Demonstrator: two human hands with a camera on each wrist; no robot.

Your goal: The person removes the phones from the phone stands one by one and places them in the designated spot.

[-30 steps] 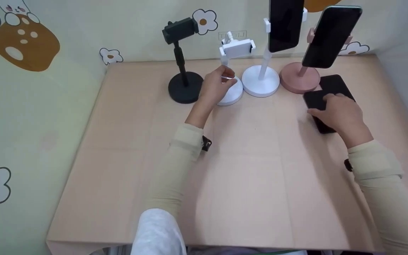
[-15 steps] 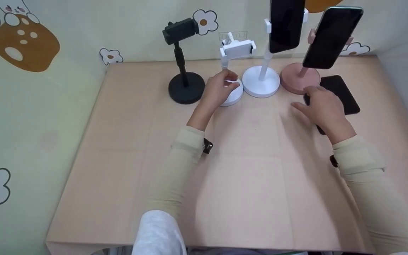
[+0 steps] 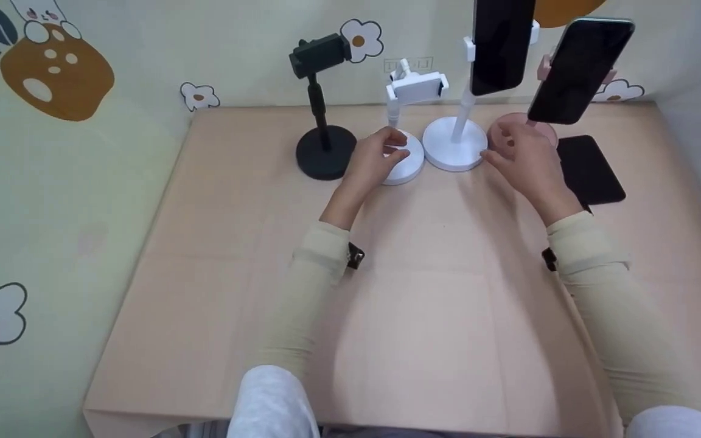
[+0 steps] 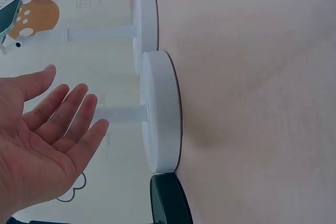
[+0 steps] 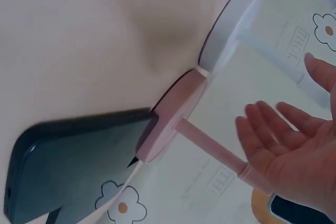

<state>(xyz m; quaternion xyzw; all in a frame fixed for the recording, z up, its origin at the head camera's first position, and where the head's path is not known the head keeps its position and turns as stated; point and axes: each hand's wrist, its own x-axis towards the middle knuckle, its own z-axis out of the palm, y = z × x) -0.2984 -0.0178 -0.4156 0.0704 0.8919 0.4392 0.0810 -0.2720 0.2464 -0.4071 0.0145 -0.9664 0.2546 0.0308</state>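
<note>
A pale green wall, printed with a leafy brown fruit and white flowers, runs behind and along the left of the table. A peach cloth with faint fold lines covers the table and drops over its near edge. At the far right stands a greyish surface, too plain to identify.

Four phone stands line the far edge of the table, bases side by side: a black phone stand, a short white phone stand, a tall white phone stand and a pink phone stand, its base largely hidden in the head view.

The left hand is just in front of the short white stand, its grip wide and relaxed; the right hand covers part of the pink base, its grip also wide, thumb apart from the fingers (whether either hand touches a stand, I cannot tell).

The tall white stand's upright phone is cut off at the top; the pink stand's tilted phone shows whole. A dark phone lies flat on the table beside the pink base, with another dark edge peeking out by the right wrist.

Small black devices sit half-hidden at both cuffs.
</note>
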